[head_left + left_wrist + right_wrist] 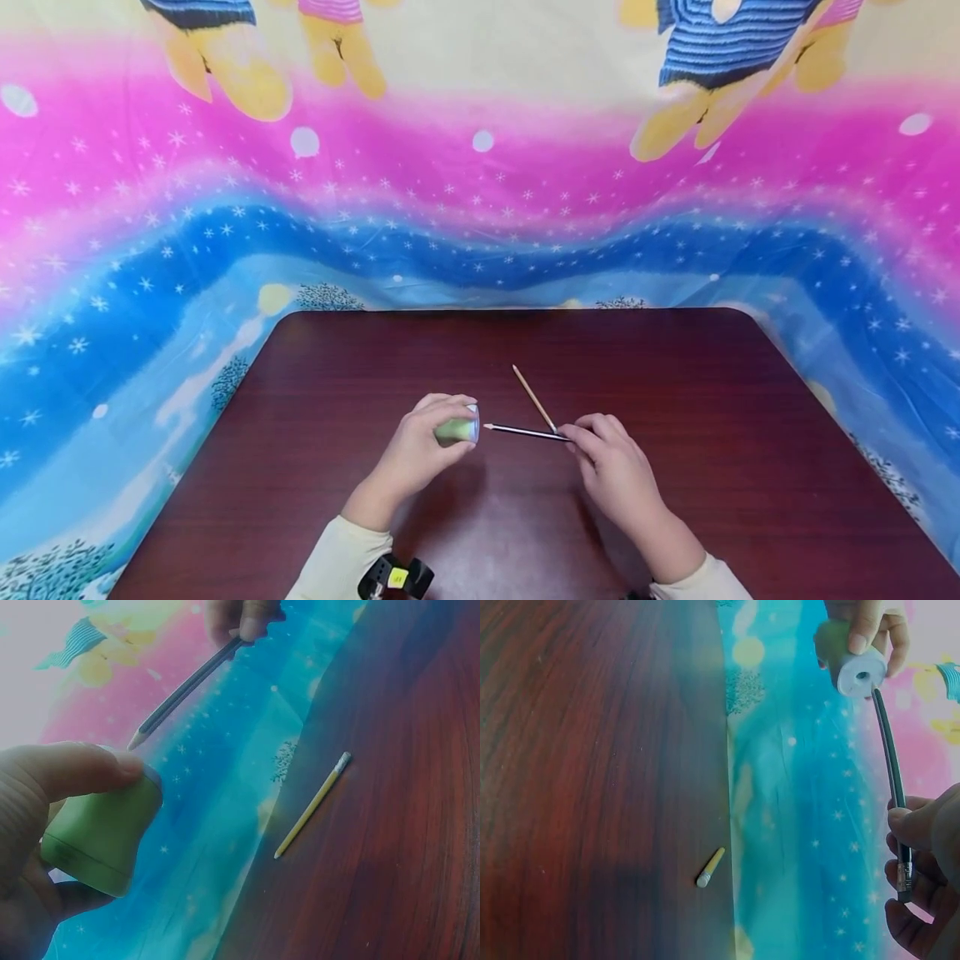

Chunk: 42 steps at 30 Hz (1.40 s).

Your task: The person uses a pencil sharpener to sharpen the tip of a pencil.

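My left hand (412, 446) grips a green pencil sharpener (454, 430) above the table, thumb on one side and fingers on the other. Its pale end, with a round hole, faces right; the hole shows on the sharpener (862, 673) in the right wrist view. Between thumb and fingers, my right hand (618, 471) pinches a dark striped pencil (522, 431). That pencil's bare wooden tip points at the sharpener's end, just short of it in the head view. A yellow pencil (311, 806) lies on the table beyond, its sharp end pointing away from me.
The dark reddish-brown wooden table (337, 367) has rounded far corners. Behind it and along its sides hangs a colourful printed cloth (480, 192). A black strap device (395, 577) sits at the left wrist.
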### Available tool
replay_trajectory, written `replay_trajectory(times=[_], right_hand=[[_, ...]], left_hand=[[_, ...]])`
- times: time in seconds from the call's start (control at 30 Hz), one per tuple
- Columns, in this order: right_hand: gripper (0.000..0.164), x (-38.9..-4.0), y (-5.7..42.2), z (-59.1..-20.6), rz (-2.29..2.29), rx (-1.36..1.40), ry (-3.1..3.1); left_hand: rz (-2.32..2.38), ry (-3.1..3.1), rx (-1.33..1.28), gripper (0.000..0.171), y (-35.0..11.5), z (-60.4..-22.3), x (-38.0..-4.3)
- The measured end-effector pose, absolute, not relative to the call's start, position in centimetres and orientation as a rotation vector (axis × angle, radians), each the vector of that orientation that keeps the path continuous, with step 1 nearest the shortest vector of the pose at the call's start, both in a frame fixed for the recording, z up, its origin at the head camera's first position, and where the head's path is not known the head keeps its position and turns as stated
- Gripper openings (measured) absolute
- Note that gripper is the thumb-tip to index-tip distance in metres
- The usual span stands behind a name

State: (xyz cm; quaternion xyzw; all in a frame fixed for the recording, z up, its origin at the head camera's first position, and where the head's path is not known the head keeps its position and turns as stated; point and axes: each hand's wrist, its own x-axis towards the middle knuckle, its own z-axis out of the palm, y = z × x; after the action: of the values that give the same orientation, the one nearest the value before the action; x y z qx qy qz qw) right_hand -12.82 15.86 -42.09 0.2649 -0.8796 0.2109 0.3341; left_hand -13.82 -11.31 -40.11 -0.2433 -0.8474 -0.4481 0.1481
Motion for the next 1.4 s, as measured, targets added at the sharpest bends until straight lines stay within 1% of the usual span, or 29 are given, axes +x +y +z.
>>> replay_trajectory(times=[0.17,0.43,0.8,1.03,1.1,1.17,1.2,1.23,1.33,1.4], right_hand=[[0.032,-13.2,15.4,-41.7,0.511,0.744,-2.267],[0.028,-13.9,15.1,-41.0,0.44,0.827,-2.249],[0.041,-14.7,14.2,-40.3,0.426,0.888,-2.238],[0.029,-14.5,13.8,-40.5,0.511,0.897,-2.282],[0.029,-14.5,14.0,-40.7,0.503,0.901,-2.294],[0.018,-14.6,14.4,-41.0,0.471,0.917,-2.273],[0.017,-14.7,14.6,-41.2,0.445,0.935,-2.242],[0.019,-14.8,14.8,-41.3,0.406,0.955,-2.205],[0.037,-15.3,15.3,-41.5,0.311,1.026,-2.037],[0.033,-15.5,15.3,-41.5,0.272,1.063,-1.94]], left_hand=[[-1.249,-2.399,-0.727,0.035,-11.2,-40.2,-13.9],[-1.276,-2.417,-0.754,0.032,-10.8,-40.4,-13.9],[-1.237,-2.417,-0.746,0.033,-10.6,-40.3,-13.9],[-1.206,-2.423,-0.728,0.033,-10.6,-40.3,-13.8],[-1.219,-2.429,-0.716,0.033,-10.6,-40.4,-13.7],[-1.243,-2.412,-0.711,0.033,-10.7,-40.7,-13.6],[-1.259,-2.4,-0.711,0.033,-10.8,-40.8,-13.6],[-1.273,-2.389,-0.713,0.033,-10.8,-40.9,-13.5],[-1.328,-2.368,-0.722,0.034,-11.0,-41.0,-13.4],[-1.346,-2.372,-0.733,0.034,-11.2,-41.0,-13.3]])
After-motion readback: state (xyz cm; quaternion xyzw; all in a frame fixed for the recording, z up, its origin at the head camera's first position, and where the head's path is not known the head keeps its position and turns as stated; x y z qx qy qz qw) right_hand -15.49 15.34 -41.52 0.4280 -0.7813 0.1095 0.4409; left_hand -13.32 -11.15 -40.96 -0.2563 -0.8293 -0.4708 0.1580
